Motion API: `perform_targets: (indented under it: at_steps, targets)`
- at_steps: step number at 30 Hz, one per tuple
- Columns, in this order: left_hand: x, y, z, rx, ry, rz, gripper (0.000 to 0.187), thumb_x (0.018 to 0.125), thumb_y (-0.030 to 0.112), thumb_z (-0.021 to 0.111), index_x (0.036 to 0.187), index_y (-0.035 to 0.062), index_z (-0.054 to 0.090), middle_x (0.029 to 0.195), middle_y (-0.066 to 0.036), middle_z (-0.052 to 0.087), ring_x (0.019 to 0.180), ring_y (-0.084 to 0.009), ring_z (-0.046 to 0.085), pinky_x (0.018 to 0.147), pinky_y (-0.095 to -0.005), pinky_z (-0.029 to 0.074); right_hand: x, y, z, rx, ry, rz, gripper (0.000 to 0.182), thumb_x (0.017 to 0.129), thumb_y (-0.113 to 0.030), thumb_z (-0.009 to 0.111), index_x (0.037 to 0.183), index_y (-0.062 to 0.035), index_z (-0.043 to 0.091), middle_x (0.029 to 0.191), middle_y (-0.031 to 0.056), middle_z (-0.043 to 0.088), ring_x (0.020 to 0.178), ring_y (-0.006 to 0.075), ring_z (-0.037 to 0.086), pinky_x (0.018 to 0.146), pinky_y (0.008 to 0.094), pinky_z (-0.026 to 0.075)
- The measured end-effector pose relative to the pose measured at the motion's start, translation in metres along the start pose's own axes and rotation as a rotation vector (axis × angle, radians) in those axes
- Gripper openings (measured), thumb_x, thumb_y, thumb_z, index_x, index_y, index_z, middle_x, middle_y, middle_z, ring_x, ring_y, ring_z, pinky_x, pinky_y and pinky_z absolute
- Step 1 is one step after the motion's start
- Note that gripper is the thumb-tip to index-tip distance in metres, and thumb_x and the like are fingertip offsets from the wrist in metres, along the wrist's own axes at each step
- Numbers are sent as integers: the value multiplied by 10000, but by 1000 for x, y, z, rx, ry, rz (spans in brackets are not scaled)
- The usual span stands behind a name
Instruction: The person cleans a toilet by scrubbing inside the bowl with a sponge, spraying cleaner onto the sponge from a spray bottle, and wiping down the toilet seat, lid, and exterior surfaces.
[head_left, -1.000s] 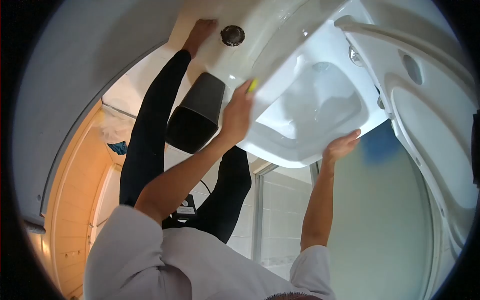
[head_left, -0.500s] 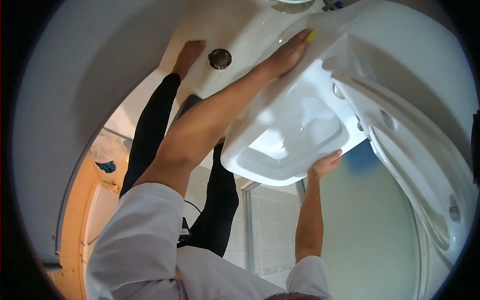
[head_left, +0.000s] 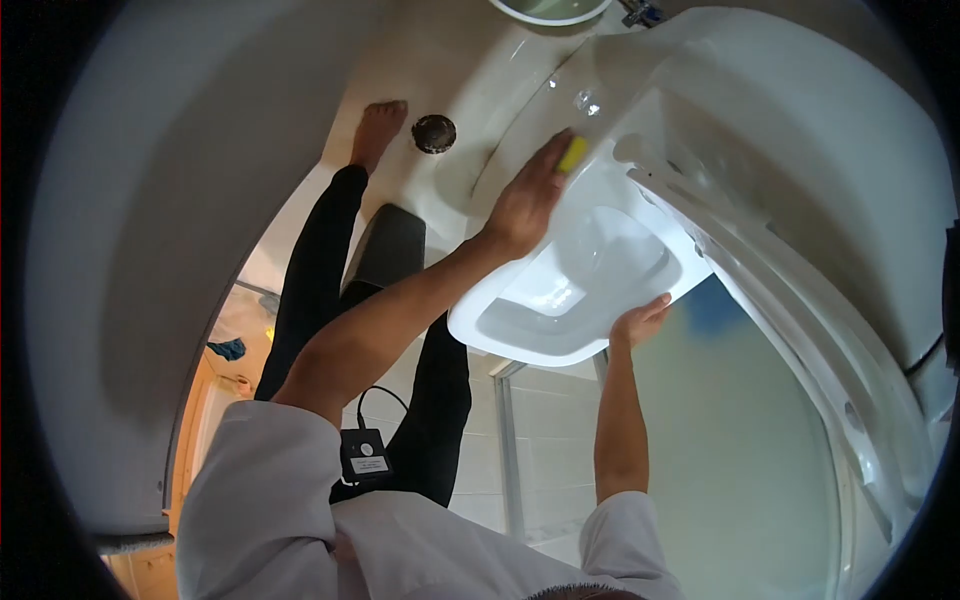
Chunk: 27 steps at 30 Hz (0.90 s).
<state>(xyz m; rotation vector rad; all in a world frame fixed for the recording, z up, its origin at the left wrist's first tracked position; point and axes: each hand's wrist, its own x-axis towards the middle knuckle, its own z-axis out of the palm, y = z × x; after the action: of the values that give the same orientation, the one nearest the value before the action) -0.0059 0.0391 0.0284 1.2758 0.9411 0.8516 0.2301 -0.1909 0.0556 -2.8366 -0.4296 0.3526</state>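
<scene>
A white toilet bowl [head_left: 560, 290] stands in front of me with its seat [head_left: 790, 270] raised at the right. My left hand [head_left: 527, 205] is pressed against the outer left side of the bowl, near the rim. Between its fingers shows a yellow sponge [head_left: 572, 155], only partly visible. On the opposite side, my right hand [head_left: 640, 322] cups the bowl's rim, with its thumb on the edge and the other fingers mostly hidden behind it.
A round drain [head_left: 434, 134] lies in the floor near my bare foot [head_left: 380, 130]. At the top are part of a light basin [head_left: 552, 12] and a metal fitting [head_left: 642, 13]. A frosted panel [head_left: 735, 430] is at the lower right. A cabled black box [head_left: 364, 455] hangs at my waist.
My left hand has moved down and left along the bowl's side with the sponge. My right hand stays at the rim. The view has shifted slightly, showing more of the basin at the top.
</scene>
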Motion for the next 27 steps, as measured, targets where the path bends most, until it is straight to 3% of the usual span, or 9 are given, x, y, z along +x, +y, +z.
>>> perform_targets:
  at_steps: [2, 7, 11, 15, 18, 22, 24, 26, 27]
  targets:
    - [-4, 3, 1, 210, 26, -198, 549, 1137, 214, 385, 1625, -19, 294, 1653, -250, 355, 1552, -378, 337, 1275, -445, 270, -4, -7, 4, 10, 44, -1, 778, 1119, -576, 304, 1438, 100, 520, 1401, 329, 588, 1245, 461, 600, 1105, 480, 444]
    - [-13, 23, 6, 721, -51, 119, 747, 962, 174, 670, 1594, -47, 339, 1668, -250, 304, 1551, -513, 231, 1243, -569, 283, -11, -30, -8, -132, 46, -43, 769, 1124, -558, 292, 1509, 87, 455, 1500, 324, 522, 1377, 468, 511, 1203, 481, 328]
    - [-17, 28, 8, 1010, -322, 321, 679, 945, 173, 648, 1554, -36, 433, 1616, -302, 350, 1519, -473, 318, 1233, -514, 329, -16, -39, -17, -58, -5, -3, 772, 1123, -561, 296, 1515, 88, 442, 1529, 320, 495, 1412, 455, 477, 1219, 481, 297]
    - [6, 11, 57, 1450, -297, 519, 637, 949, 121, 534, 1571, 17, 438, 1578, -274, 428, 1471, -391, 423, 1222, -450, 361, -10, -45, -18, 7, -66, -31, 793, 1107, -588, 330, 1436, 111, 506, 1398, 346, 584, 1298, 479, 568, 1140, 490, 393]
    - [-5, 27, 18, 1176, -234, 411, 696, 938, 155, 589, 1586, -11, 396, 1595, -206, 425, 1477, -423, 399, 1206, -465, 372, -15, -38, -23, 37, -51, -7, 813, 1086, -621, 364, 1375, 115, 551, 1264, 353, 659, 1186, 489, 641, 1054, 506, 471]
    - [-14, 21, 21, 1217, -97, 473, 675, 920, 132, 617, 1564, 16, 451, 1615, -149, 418, 1419, -395, 448, 1176, -456, 401, -7, -29, -8, 50, -36, 50, 839, 1064, -661, 386, 1334, 110, 580, 1176, 341, 697, 1115, 485, 678, 992, 538, 504]
    - [-3, 3, 48, 1360, -343, 654, 599, 938, 135, 622, 1518, 31, 517, 1586, -98, 446, 1320, -344, 500, 1122, -425, 435, -2, -25, -6, 52, -57, 96, 828, 1062, -657, 393, 1308, 109, 591, 1164, 338, 700, 1101, 473, 685, 973, 547, 514]
    - [11, 2, 97, 1184, -313, 806, 592, 893, 130, 661, 1472, 55, 560, 1436, -56, 530, 1198, -290, 533, 1035, -379, 468, -5, -25, -6, 41, -40, 15, 809, 1057, -654, 406, 1293, 95, 602, 1159, 323, 705, 1090, 471, 685, 960, 547, 521]
    - [23, 3, 121, 1113, -373, 911, 637, 869, 73, 634, 1496, 26, 536, 1412, -110, 556, 1193, -303, 534, 1072, -416, 456, -7, -29, -6, 26, -8, 26, 796, 1055, -649, 414, 1288, 88, 606, 1163, 307, 704, 1103, 472, 676, 973, 542, 517]
